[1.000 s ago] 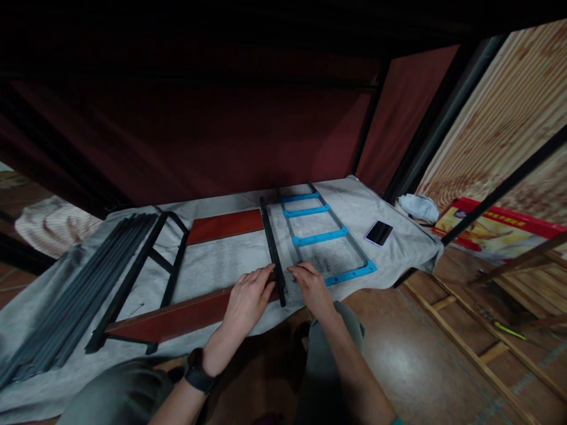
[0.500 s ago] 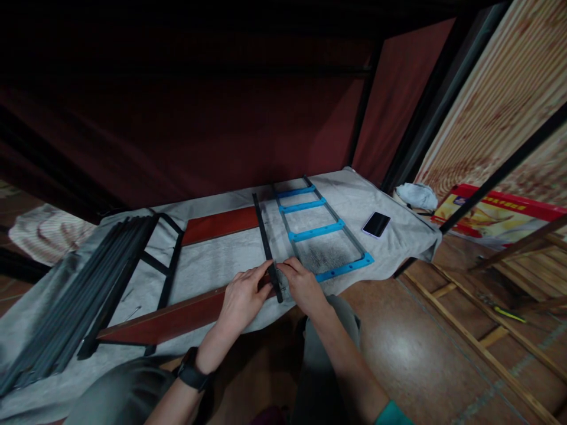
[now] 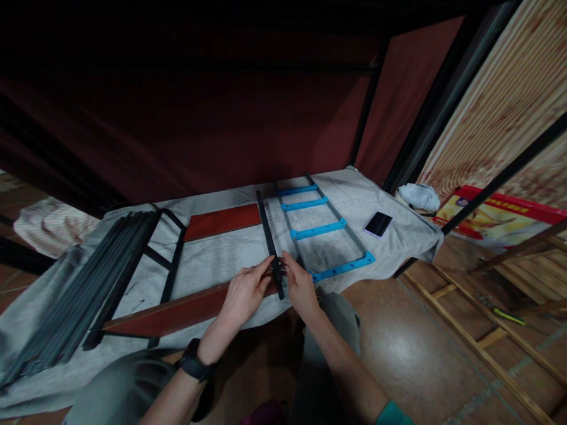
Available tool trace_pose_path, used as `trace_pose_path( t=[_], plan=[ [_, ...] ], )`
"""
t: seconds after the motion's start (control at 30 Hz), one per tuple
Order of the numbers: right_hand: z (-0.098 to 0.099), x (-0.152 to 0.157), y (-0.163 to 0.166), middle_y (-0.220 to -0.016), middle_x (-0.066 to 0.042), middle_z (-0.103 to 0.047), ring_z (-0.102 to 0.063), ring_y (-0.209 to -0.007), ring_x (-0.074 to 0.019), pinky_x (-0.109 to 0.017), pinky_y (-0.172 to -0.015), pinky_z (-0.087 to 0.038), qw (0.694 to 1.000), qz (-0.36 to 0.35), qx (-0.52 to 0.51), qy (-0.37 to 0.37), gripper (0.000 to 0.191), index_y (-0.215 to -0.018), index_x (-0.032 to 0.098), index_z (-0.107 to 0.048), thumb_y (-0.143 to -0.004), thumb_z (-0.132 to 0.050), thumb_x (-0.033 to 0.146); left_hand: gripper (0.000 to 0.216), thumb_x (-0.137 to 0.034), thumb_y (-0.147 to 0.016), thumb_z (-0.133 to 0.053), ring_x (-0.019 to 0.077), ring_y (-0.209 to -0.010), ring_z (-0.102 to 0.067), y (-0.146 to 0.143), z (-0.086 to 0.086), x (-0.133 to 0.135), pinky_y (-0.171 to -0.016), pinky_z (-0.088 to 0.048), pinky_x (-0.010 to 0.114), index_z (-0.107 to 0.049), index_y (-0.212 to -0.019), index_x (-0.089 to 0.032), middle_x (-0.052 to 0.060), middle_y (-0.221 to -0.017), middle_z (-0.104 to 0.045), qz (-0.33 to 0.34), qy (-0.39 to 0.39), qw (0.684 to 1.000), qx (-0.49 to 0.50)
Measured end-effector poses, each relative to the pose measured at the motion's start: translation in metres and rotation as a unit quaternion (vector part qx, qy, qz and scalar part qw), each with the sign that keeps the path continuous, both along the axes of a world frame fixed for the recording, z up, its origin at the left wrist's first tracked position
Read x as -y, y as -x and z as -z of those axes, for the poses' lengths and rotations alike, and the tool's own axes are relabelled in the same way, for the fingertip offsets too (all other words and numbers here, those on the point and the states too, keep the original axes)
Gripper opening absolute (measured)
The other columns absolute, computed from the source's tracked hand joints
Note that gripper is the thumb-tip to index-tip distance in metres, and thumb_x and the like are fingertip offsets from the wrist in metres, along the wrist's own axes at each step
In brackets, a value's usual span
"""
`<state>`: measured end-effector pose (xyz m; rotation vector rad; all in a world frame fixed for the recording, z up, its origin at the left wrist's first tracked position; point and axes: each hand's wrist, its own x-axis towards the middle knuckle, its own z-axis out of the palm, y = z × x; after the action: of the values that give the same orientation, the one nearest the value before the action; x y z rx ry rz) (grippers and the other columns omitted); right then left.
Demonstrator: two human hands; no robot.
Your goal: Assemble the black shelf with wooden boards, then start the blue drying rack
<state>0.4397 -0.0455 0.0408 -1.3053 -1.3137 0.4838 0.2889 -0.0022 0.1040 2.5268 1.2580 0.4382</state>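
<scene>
My left hand is closed around the near part of a black metal bar, its thumb along the top. On the bar's other side, my right hand has its fingertips bunched against the bar; whatever they pinch is too small to make out. The bar lies across the right ends of two red-brown boards, a near board and a far board. At their left end stands a black metal frame with a crossbar. Just right of my hands lies a grey ladder-like frame with blue crosspieces.
Grey metal tubes lie bundled at the left of the grey cloth. A phone rests on the cloth at right. On the floor are a wooden ladder, a yellow-handled tool and a red-yellow box. Black posts stand around.
My right fingertips have shifted and now meet the bar's side more upright. My left hand stays on the bar, which has hardly moved. The view has drifted slightly.
</scene>
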Motion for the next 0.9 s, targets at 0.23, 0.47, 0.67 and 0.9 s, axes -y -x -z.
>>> trace_pose_path(
  t=[0.23, 0.47, 0.67, 0.9],
  plan=[
    [-0.001, -0.006, 0.004, -0.117, -0.003, -0.072, -0.068, -0.107, -0.0164, -0.032, -0.097, -0.053, 0.999, 0.011, -0.052, 0.005, 0.039, -0.133, 0.026, -0.055, -0.097, -0.039, 0.023, 0.024, -0.018, -0.089, -0.049, 0.0221, -0.097, -0.068, -0.001, -0.005, 0.000, -0.087, -0.051, 0.034, -0.059, -0.111, -0.023, 0.003, -0.104, -0.072, -0.024, 0.047, 0.997, 0.060],
    [-0.001, 0.000, 0.012, -0.122, -0.005, -0.070, -0.066, -0.112, -0.0173, -0.034, -0.099, -0.052, 0.998, 0.035, -0.054, -0.004, 0.040, -0.131, 0.025, -0.059, -0.095, -0.040, 0.019, 0.019, -0.022, -0.090, -0.048, 0.0221, -0.099, -0.066, -0.001, -0.003, -0.005, -0.090, -0.050, 0.034, -0.063, -0.103, -0.021, 0.006, -0.107, -0.070, 0.001, 0.022, 0.998, 0.065],
    [0.002, 0.000, 0.016, -0.120, -0.006, -0.071, -0.067, -0.110, -0.0177, -0.034, -0.098, -0.053, 0.995, 0.044, -0.089, 0.005, 0.038, -0.130, 0.022, -0.059, -0.096, -0.042, 0.024, 0.023, -0.021, -0.092, -0.045, 0.0223, -0.101, -0.066, -0.001, -0.001, -0.006, -0.091, -0.049, 0.034, -0.065, -0.105, -0.020, 0.007, -0.109, -0.070, 0.015, 0.006, 0.999, 0.041],
    [0.002, -0.001, 0.019, -0.114, -0.008, -0.073, -0.069, -0.104, -0.0191, -0.033, -0.091, -0.055, 0.991, 0.072, -0.109, 0.019, 0.036, -0.123, 0.020, -0.063, -0.096, -0.043, 0.032, 0.027, -0.022, -0.093, -0.044, 0.0225, -0.102, -0.066, 0.000, -0.006, -0.006, -0.089, -0.050, 0.033, -0.065, -0.109, -0.021, 0.006, -0.113, -0.070, 0.011, 0.016, 1.000, 0.014]
  ],
)
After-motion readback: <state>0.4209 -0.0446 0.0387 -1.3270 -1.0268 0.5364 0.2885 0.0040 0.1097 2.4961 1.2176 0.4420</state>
